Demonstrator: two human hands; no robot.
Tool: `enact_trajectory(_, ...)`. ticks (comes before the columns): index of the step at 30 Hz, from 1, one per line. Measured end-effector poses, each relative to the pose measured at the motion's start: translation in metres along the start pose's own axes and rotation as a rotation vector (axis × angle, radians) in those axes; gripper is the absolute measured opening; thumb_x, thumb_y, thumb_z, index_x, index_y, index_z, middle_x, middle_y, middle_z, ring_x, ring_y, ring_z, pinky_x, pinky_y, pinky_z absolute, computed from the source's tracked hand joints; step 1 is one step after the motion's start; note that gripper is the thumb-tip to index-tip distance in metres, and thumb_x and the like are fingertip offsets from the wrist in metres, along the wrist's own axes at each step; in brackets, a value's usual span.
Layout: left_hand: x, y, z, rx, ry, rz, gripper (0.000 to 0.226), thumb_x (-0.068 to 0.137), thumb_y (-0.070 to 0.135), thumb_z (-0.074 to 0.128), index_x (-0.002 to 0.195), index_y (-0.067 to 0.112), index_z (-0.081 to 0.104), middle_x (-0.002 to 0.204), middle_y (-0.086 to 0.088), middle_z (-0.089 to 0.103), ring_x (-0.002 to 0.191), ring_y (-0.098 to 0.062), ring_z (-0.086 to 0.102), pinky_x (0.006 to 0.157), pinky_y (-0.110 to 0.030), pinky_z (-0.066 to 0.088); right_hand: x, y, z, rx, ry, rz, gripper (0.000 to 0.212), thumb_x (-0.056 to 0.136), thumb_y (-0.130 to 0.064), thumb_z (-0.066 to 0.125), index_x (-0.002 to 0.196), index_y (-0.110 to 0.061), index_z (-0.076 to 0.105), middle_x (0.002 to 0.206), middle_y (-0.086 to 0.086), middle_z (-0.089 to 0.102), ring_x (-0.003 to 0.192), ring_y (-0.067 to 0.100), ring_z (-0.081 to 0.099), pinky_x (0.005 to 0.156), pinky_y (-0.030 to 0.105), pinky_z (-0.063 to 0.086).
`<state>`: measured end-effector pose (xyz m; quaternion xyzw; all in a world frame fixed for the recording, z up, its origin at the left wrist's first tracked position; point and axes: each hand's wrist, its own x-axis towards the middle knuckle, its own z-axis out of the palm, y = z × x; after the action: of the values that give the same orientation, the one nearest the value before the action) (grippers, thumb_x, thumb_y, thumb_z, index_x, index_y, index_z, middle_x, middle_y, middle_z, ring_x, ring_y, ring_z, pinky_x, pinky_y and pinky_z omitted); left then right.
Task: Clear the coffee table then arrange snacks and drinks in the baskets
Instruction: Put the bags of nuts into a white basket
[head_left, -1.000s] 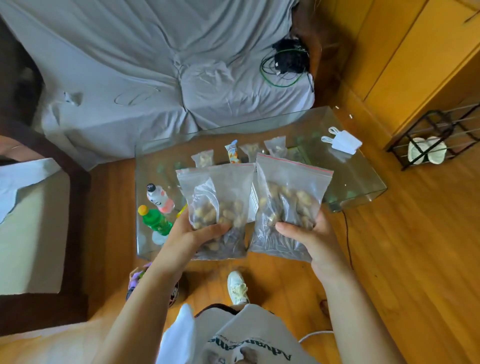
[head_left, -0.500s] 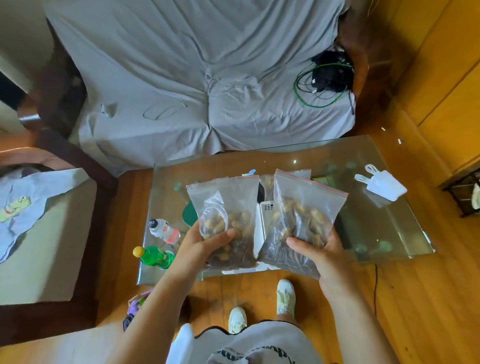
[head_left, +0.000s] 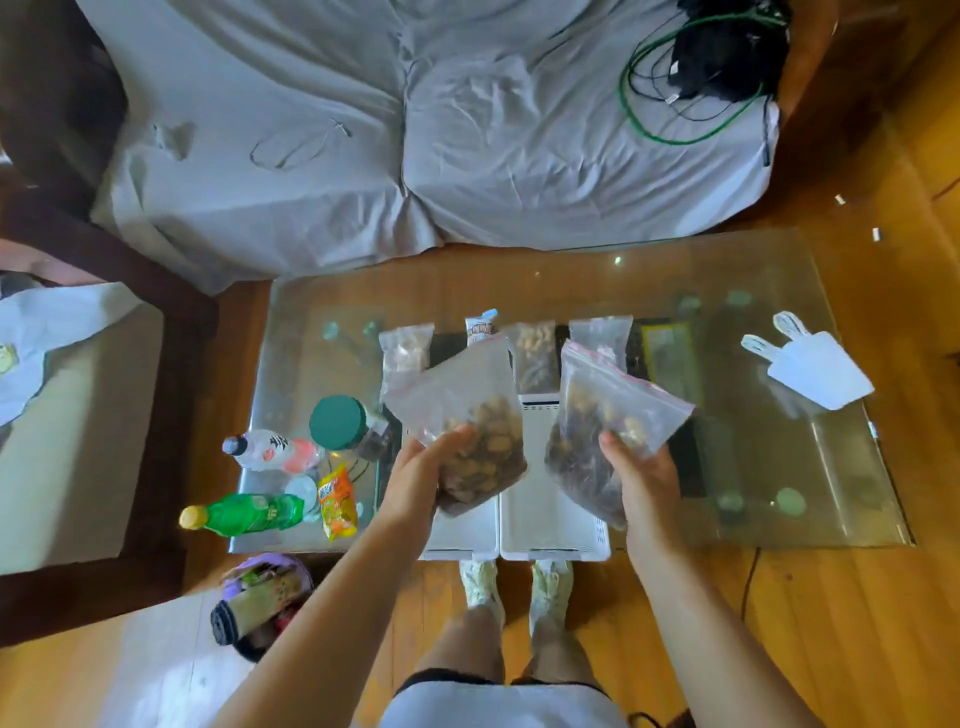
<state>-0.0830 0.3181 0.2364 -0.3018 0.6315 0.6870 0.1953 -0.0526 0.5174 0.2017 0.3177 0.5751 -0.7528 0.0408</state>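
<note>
Each hand holds a zip bag of snacks above the two white baskets (head_left: 550, 519) at the worktop's near edge. The left hand (head_left: 415, 480) is closed round the lower corner of the left bag (head_left: 467, 426), thumb on top; the right hand (head_left: 644, 478) pinches the right bag (head_left: 608, 421) the same way. Both bags tilt, with their contents slumped toward the low end, so a loose pinch on thin plastic could let one slide out, and an unsealed zip might spill pieces over the glass worktop (head_left: 779, 291). The left bag is clear, half full of pale brown lumps; the right bag has a red seal strip and darker contents. More small bags (head_left: 405, 353) lie in a row beyond the baskets, and bottles lie near the left edge.
</note>
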Motion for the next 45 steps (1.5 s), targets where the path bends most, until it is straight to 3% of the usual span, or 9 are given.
enact_trajectory(10,0.104,-0.093,0.026,0.131,-0.016,-0.131,0.017,0.070,0.027,0.063,0.087,0.029,0.060,0.086,0.003,0.063,0.085,-0.015,0.057,0.080,-0.031,0.044,0.065,0.109,-0.009,-0.165,0.110,0.050,0.023,0.089,-0.018,0.058,0.109,-0.027,0.051,0.093,-0.013,0.059,0.075,-0.017,0.059,0.055,0.002,0.045)
enact_trajectory(15,0.141,-0.138,0.026,0.246,-0.043,-0.142,0.008,0.085,0.026,0.060,0.092,0.024,0.061,0.085,0.004,0.063,0.078,-0.007,0.059,0.061,-0.013,0.050,0.095,0.152,-0.006,-0.283,0.135,0.100,0.009,0.092,-0.022,0.053,0.090,-0.031,0.052,0.085,-0.016,0.053,0.074,-0.005,0.054,0.050,0.001,0.040)
enact_trajectory(20,0.163,-0.169,0.023,0.558,0.000,-0.301,0.026,0.091,0.012,0.052,0.112,0.002,0.064,0.086,-0.011,0.057,0.083,-0.023,0.054,0.091,-0.037,0.051,0.104,0.174,-0.011,-0.411,0.170,0.204,0.025,0.090,-0.013,0.056,0.114,-0.014,0.058,0.116,0.002,0.060,0.100,0.012,0.055,0.086,0.024,0.043)
enact_trajectory(27,0.174,-0.153,0.033,0.912,0.140,-0.061,0.023,0.082,0.014,0.061,0.105,0.012,0.063,0.106,-0.007,0.067,0.089,-0.021,0.060,0.070,-0.023,0.043,0.112,0.170,-0.009,-0.879,0.185,-0.134,0.018,0.087,-0.012,0.061,0.104,-0.007,0.062,0.093,0.002,0.060,0.081,0.010,0.053,0.070,0.021,0.043)
enact_trajectory(31,0.164,-0.153,0.041,0.885,-0.056,-0.088,0.012,0.082,0.011,0.057,0.078,0.018,0.066,0.078,-0.007,0.069,0.071,-0.026,0.062,0.065,-0.028,0.051,0.110,0.169,-0.002,-1.017,-0.093,-0.168,0.037,0.090,-0.036,0.049,0.071,-0.005,0.057,0.059,-0.001,0.048,0.054,0.011,0.042,0.048,0.019,0.024)
enact_trajectory(35,0.162,-0.152,0.031,0.815,0.034,-0.078,0.011,0.084,0.008,0.058,0.081,0.010,0.069,0.081,-0.013,0.071,0.078,-0.032,0.067,0.075,-0.041,0.058,0.114,0.165,-0.018,-0.928,0.238,-0.112,0.018,0.090,-0.009,0.050,0.073,-0.006,0.053,0.066,0.009,0.050,0.064,0.022,0.047,0.049,0.020,0.027)
enact_trajectory(39,0.161,-0.149,0.026,0.724,-0.156,-0.088,0.006,0.082,0.007,0.067,0.084,0.011,0.069,0.070,-0.004,0.068,0.070,-0.024,0.065,0.073,-0.036,0.059,0.105,0.162,-0.011,-0.947,-0.021,-0.126,0.014,0.089,-0.011,0.056,0.083,-0.001,0.064,0.067,0.005,0.055,0.060,0.016,0.050,0.047,0.013,0.031)
enact_trajectory(42,0.162,-0.149,0.022,0.695,-0.123,-0.081,0.006,0.081,0.005,0.067,0.084,0.010,0.069,0.071,-0.005,0.068,0.069,-0.024,0.066,0.073,-0.036,0.060,0.102,0.158,-0.012,-0.882,0.128,-0.154,0.015,0.084,-0.007,0.060,0.080,0.007,0.063,0.069,0.019,0.063,0.067,0.034,0.058,0.054,0.032,0.048)
enact_trajectory(45,0.162,-0.147,0.021,0.732,-0.206,-0.063,0.008,0.082,0.011,0.068,0.090,0.012,0.070,0.075,-0.002,0.070,0.071,-0.024,0.070,0.072,-0.032,0.060,0.096,0.156,-0.011,-0.827,0.190,-0.221,0.009,0.083,-0.007,0.061,0.084,0.001,0.067,0.074,0.011,0.067,0.070,0.025,0.062,0.055,0.024,0.047)
